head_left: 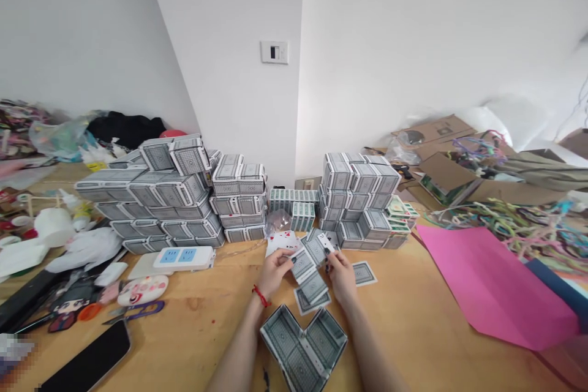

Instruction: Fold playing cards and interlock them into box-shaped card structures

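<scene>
My left hand, with a red string bracelet at the wrist, pinches the edge of a folded playing-card piece that has a grey-green patterned back. Between the fingers of my right hand is a playing card, its white face partly showing. Several cards lie loose below and behind both hands, some overlapping. Just right of my right hand a single card rests face down. Between my forearms stands an open heart-shaped box built of cards. Face-up cards lie behind my left hand.
Stacked card-built blocks stand behind on the left and right. A white power strip, purple-handled scissors and a black phone lie left. Pink paper, tangled coloured strips and cardboard boxes occupy the right.
</scene>
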`<state>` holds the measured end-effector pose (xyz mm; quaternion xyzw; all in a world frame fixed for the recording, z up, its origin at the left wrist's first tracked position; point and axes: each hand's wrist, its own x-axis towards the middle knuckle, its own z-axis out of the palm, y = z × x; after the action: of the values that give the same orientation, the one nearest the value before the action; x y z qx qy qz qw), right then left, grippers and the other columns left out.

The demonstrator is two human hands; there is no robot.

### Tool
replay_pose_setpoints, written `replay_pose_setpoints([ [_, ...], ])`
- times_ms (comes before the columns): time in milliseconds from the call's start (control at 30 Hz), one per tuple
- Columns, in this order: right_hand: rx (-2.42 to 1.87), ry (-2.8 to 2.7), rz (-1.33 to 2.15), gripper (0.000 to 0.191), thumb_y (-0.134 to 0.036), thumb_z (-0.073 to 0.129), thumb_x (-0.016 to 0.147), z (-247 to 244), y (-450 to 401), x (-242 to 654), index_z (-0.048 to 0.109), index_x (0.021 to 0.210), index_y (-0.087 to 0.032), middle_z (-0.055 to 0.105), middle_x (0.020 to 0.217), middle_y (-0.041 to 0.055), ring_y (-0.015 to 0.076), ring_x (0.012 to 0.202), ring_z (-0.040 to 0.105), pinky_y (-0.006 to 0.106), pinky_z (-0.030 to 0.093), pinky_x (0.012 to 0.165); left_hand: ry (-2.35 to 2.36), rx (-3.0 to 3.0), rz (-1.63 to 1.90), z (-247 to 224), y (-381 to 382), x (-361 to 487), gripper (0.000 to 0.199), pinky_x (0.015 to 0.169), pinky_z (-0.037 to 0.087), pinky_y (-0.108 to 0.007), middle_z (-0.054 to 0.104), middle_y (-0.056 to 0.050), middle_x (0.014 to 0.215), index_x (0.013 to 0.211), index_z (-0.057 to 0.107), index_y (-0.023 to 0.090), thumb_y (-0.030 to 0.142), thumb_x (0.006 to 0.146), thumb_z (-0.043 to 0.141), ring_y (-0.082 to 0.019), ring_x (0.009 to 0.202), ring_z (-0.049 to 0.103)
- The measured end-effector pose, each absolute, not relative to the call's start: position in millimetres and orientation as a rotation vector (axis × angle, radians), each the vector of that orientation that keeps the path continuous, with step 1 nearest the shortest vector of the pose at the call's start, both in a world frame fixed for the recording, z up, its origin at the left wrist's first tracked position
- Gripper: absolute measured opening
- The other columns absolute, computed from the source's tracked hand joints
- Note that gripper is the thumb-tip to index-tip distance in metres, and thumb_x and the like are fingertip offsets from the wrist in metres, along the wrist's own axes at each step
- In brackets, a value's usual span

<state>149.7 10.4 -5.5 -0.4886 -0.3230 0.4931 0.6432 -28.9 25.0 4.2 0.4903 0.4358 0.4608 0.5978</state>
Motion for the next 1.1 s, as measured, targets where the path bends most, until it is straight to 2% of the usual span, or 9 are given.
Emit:
replay_pose_setpoints([
  [133,-1.057,-0.667,1.121,0.026,-0.039,0.063,0.064,-9,13,152,0.047,0.057,-0.019,0.042,0.049,-0.0052,0.0089,0.046,0.042,0.021,0.035,0.047,0.847,1.125,0.929,13,21,-33,0.039,0.055,0.046,-0.029,0.062,-0.001,0.066,0.102,0.054,0.019,0.034,0.066,0.06,-0.017,0.058,0.06],
  [200,-1.039,-0.719,1.167,0.027,-0.042,0.063,0.065,-10,12,150,0.048,0.058,-0.019,0.046,0.05,-0.0045,0.0096,0.048,0.045,0.022,0.037,0.049,0.786,1.099,0.947,17,20,-35,0.04,0.057,0.046,-0.028,0.064,-0.005,0.082,0.101,0.056,0.018,0.04,0.067,0.057,-0.019,0.068,0.06],
  [267,-1.045,-0.783,1.231,0.03,-0.047,0.061,0.065,-11,11,146,0.048,0.061,-0.02,0.049,0.049,-0.0044,0.0104,0.045,0.047,0.023,0.039,0.048,0.764,1.045,0.965,18,20,-36,0.043,0.058,0.044,-0.027,0.063,-0.008,0.086,0.099,0.059,0.016,0.047,0.07,0.05,-0.019,0.073,0.059],
  [367,-1.094,-0.899,1.281,0.033,-0.052,0.058,0.066,-10,9,141,0.049,0.065,-0.02,0.049,0.045,-0.0056,0.0105,0.039,0.046,0.023,0.037,0.043,0.851,1.008,0.943,15,24,-35,0.045,0.053,0.041,-0.026,0.063,-0.006,0.075,0.098,0.059,0.015,0.049,0.071,0.048,-0.017,0.063,0.057],
  [500,-1.127,-1.118,1.316,0.034,-0.052,0.057,0.067,-5,7,138,0.056,0.075,-0.019,0.05,0.045,-0.0048,0.0115,0.04,0.047,0.023,0.037,0.042,1.02,1.133,1.03,4,28,-28,0.031,0.056,0.04,-0.025,0.063,-0.003,0.072,0.088,0.06,0.015,0.032,0.062,0.061,-0.015,0.063,0.055],
  [600,-1.095,-1.208,1.341,0.031,-0.048,0.057,0.069,0,6,138,0.058,0.08,-0.019,0.052,0.049,-0.004,0.012,0.044,0.049,0.024,0.039,0.045,1.052,1.201,1.044,-2,29,-26,0.027,0.056,0.038,-0.024,0.059,0.0,0.063,0.085,0.058,0.015,0.027,0.061,0.06,-0.013,0.059,0.052],
  [733,-1.068,-1.189,1.386,0.029,-0.043,0.058,0.069,5,4,137,0.06,0.082,-0.018,0.052,0.049,-0.0042,0.0117,0.044,0.048,0.024,0.039,0.046,1.034,1.21,1.034,-2,26,-24,0.023,0.05,0.034,-0.021,0.052,0.004,0.057,0.084,0.054,0.016,0.028,0.064,0.057,-0.009,0.051,0.046],
  [933,-1.034,-1.067,1.429,0.028,-0.041,0.058,0.069,5,4,133,0.06,0.085,-0.018,0.05,0.047,-0.0057,0.0098,0.04,0.045,0.023,0.039,0.045,0.953,1.179,1.045,8,24,-17,0.022,0.05,0.034,-0.021,0.053,0.003,0.063,0.086,0.051,0.018,0.029,0.067,0.053,-0.009,0.053,0.045],
  [1100,-1.016,-1.013,1.456,0.027,-0.04,0.058,0.069,-1,5,129,0.059,0.087,-0.019,0.047,0.049,-0.0062,0.0096,0.042,0.044,0.023,0.04,0.045,0.944,1.155,1.021,14,24,-17,0.017,0.045,0.029,-0.018,0.041,0.007,0.052,0.079,0.047,0.02,0.029,0.067,0.054,-0.007,0.046,0.037],
])
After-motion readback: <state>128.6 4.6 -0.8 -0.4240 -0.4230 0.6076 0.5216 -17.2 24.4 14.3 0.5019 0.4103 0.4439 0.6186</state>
